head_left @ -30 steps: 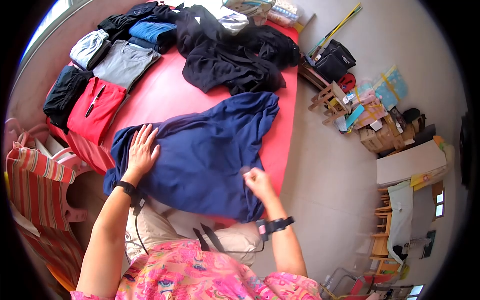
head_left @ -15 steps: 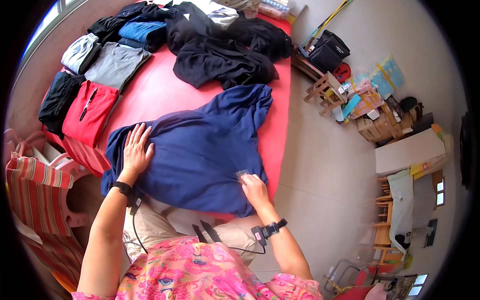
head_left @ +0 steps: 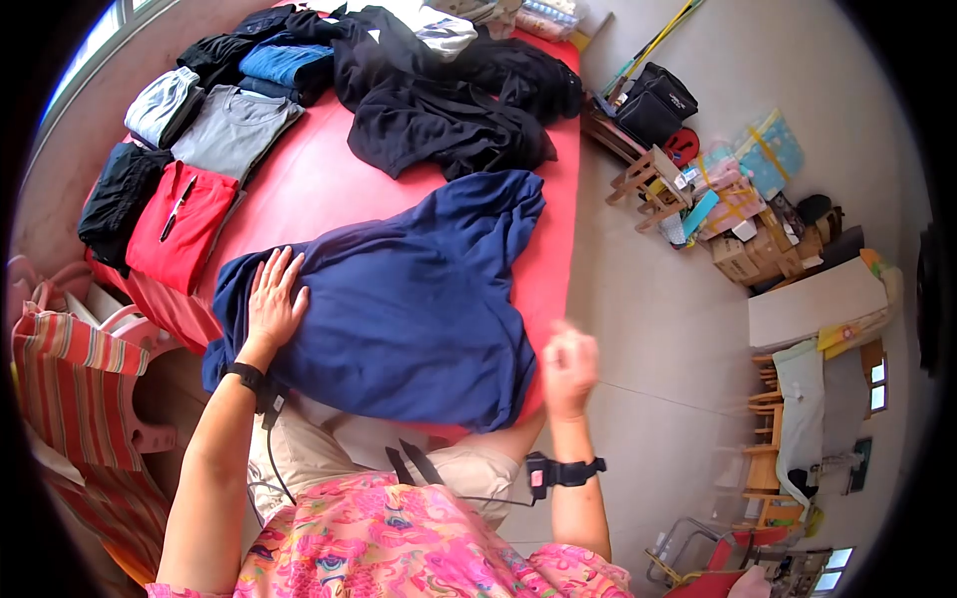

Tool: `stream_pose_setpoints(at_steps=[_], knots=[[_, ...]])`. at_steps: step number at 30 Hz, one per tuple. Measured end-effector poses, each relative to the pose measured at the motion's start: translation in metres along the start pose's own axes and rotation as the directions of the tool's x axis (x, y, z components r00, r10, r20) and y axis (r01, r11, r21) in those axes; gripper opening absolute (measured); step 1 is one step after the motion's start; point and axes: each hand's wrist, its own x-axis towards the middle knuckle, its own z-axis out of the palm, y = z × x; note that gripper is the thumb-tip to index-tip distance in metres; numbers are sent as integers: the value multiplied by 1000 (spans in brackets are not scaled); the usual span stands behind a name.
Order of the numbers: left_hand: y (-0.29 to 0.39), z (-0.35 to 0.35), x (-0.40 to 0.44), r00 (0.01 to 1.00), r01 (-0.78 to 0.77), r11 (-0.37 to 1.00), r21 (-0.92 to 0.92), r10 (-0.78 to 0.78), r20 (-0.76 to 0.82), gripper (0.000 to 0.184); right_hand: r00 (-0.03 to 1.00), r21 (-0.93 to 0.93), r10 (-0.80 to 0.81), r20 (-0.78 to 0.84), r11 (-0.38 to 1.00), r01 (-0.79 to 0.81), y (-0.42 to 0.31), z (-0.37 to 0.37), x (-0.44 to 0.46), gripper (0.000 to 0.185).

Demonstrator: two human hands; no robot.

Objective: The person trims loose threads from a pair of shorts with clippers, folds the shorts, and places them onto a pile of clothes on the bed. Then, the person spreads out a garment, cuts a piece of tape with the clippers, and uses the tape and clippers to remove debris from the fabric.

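Observation:
A navy blue garment (head_left: 399, 309), apparently a shirt, lies spread and lightly wrinkled at the near end of the bed. My left hand (head_left: 276, 304) rests flat on its left part, fingers stretched out. Off the garment's right side, over the bed's edge, my right hand (head_left: 570, 369) is raised and blurred by motion. Its fingers look curled closed, and whatever they may hold cannot be made out.
On the pink-covered bed (head_left: 319, 174) are black clothes (head_left: 449, 120), a folded grey shirt (head_left: 229, 125), a red garment with a pen (head_left: 179, 224), and jeans (head_left: 284, 65). A striped cloth (head_left: 80, 399) hangs at left. Boxes (head_left: 758, 249) and a stool (head_left: 653, 184) stand right.
My right hand has lifted off the navy garment and moved right, past the bed's edge. The small clear piece at its fingertips no longer shows. My left hand stays put.

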Motion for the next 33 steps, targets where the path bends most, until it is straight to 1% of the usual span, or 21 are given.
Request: stream_pose_setpoints(at_steps=[1,3,4,6,7,8,10,11,14,16,18,20,22,23,25,26,28,30,31,32,33], knots=[[-1,1,0,1000,4,1000,3,-4,3,54,984,-49,-106,141,992,114,-5,13,-17,14],[0,-1,-1,1000,-1,1000,-1,1,-3,54,818,204,-171,549,977,67,-4,40,-58,11],[0,-1,0,1000,-5,1000,-4,5,-5,54,806,273,-172,566,962,14,-3,50,-68,7],[2,-3,0,1000,6,1000,7,-6,18,53,641,283,78,764,852,-441,9,50,-52,4],[1,-3,-1,1000,8,1000,-1,-8,20,53,463,254,161,872,660,-707,20,43,-35,8],[1,-2,0,1000,7,1000,-9,-7,18,54,458,297,214,863,518,-802,17,30,-7,10],[0,-1,-1,1000,5,1000,-14,-5,-3,54,554,388,376,743,434,-813,38,17,27,8],[1,0,0,1000,-1,1000,-16,0,-24,54,699,455,444,561,539,-708,41,20,40,4],[1,1,0,1000,6,1000,-17,-6,-22,54,832,363,550,71,763,-535,37,52,63,7],[2,-1,0,1000,7,1000,-20,-8,-17,54,964,65,266,29,961,-267,1,68,72,8],[1,0,0,1000,8,1000,-10,-8,-13,55,971,75,-21,237,997,3,-1,116,43,8],[0,1,-1,1000,2,1000,-12,-2,-15,55,915,248,-203,349,961,119,11,161,-6,8],[1,0,-1,1000,11,1000,-25,-11,-10,56,759,155,206,618,914,-375,26,159,4,12],[1,0,-1,1000,11,999,-36,-12,-17,57,497,289,380,780,487,-824,23,140,25,13],[-1,0,-2,1000,13,999,-38,-13,-12,56,419,415,539,731,136,-899,44,123,43,13],[0,1,-1,1000,13,999,-41,-14,-17,56,390,385,654,649,160,-909,48,116,51,14],[1,0,0,1000,18,999,-49,-19,-19,55,494,506,713,497,224,-833,40,109,66,9],[1,0,-2,999,7,999,-52,-8,-32,55,807,601,588,57,625,-498,14,128,75,10],[0,0,-2,999,12,999,-50,-13,-31,55,866,448,496,66,761,-470,-2,125,77,7],[0,1,-2,1000,15,999,-52,-16,-25,55,970,372,232,67,897,-240,-5,135,72,6],[0,1,-1,1000,16,998,-55,-18,-21,55,955,255,114,273,949,-187,-15,138,66,11]])
